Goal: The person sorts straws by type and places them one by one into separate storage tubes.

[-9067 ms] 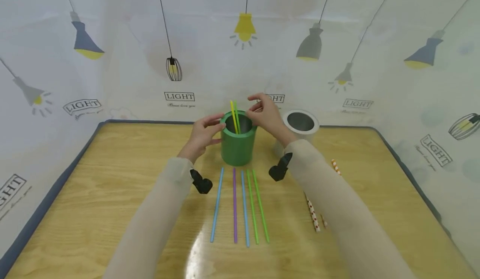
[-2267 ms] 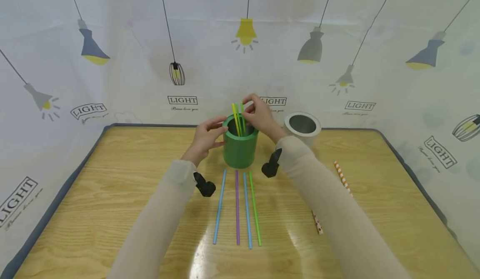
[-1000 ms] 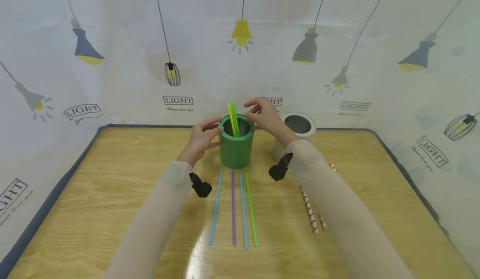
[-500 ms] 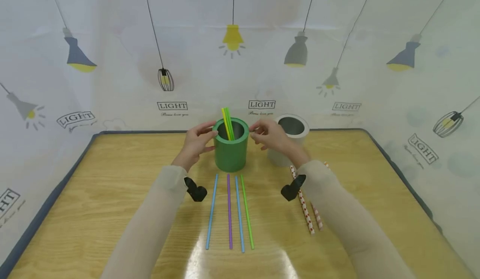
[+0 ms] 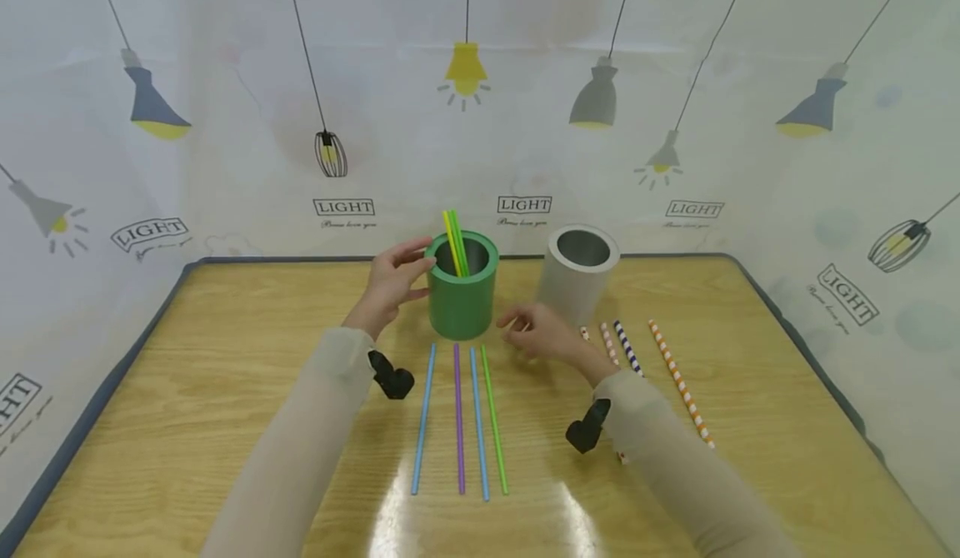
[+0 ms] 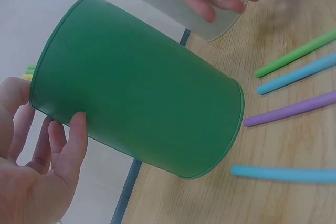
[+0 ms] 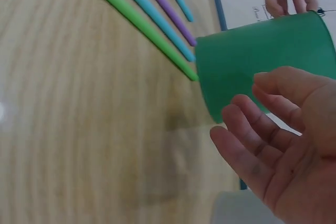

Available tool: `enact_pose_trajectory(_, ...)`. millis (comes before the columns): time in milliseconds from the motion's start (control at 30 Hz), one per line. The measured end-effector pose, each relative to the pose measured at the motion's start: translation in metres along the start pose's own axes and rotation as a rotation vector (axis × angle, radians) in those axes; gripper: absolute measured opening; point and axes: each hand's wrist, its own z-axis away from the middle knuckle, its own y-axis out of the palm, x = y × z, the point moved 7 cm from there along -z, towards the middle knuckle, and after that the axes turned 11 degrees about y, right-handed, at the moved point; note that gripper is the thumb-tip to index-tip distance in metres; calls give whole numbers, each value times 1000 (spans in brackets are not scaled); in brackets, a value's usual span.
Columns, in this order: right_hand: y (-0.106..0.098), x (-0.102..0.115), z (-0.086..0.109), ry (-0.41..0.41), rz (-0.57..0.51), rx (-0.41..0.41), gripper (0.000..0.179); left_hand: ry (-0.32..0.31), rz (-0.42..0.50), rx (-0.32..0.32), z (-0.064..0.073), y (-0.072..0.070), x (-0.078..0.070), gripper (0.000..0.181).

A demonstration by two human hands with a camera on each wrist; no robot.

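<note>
My left hand grips the rim and side of an upright green bucket-like container, thumb near the rim. Yellow and green straws stand inside it, leaning left, their tops above the rim. Below the bucket lie a blue straw, a purple straw, a second blue straw and a green straw, roughly side by side. To the right of the bucket, low over the table, is my right hand. Its fingers are loosely bent and hold nothing in the right wrist view.
A white container stands right of the green one. Several patterned straws, among them an orange striped straw and a dark blue striped straw, lie at the right, partly under the right arm. A printed backdrop encloses the wooden table.
One green straw has gone from the row into the green bucket. My right hand has dropped from beside the bucket's rim to low over the table. My left hand stays at the bucket.
</note>
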Motion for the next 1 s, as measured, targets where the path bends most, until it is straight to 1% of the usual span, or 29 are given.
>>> enact_pose_trajectory(100, 10, -6, -3, 12, 21, -12, 18, 3, -1, 5, -1, 0, -1, 38)
enact_pose_trajectory(233, 21, -13, -4, 57, -35, -19, 19, 4, -1, 5, -2, -1, -2, 38)
enact_pose_trajectory(333, 30, -20, -2, 142, -130, -18, 23, 2, 5, 7, -1, 0, -3, 38)
enact_pose_trajectory(500, 38, -26, -2, 222, -161, -51, 27, -3, 18, 13, 1, 0, -2, 39)
enact_pose_trajectory(667, 40, -30, -3, 233, -161, -117, 30, 15, 24, 7, 1, 0, -2, 38)
enact_pose_trajectory(767, 41, -32, -4, 236, -143, -148, 34, 12, 26, 9, 1, 0, -1, 38)
enact_pose_trajectory(1000, 43, -27, -4, 201, -43, -176, 37, -9, 14, 6, 0, 2, -2, 38)
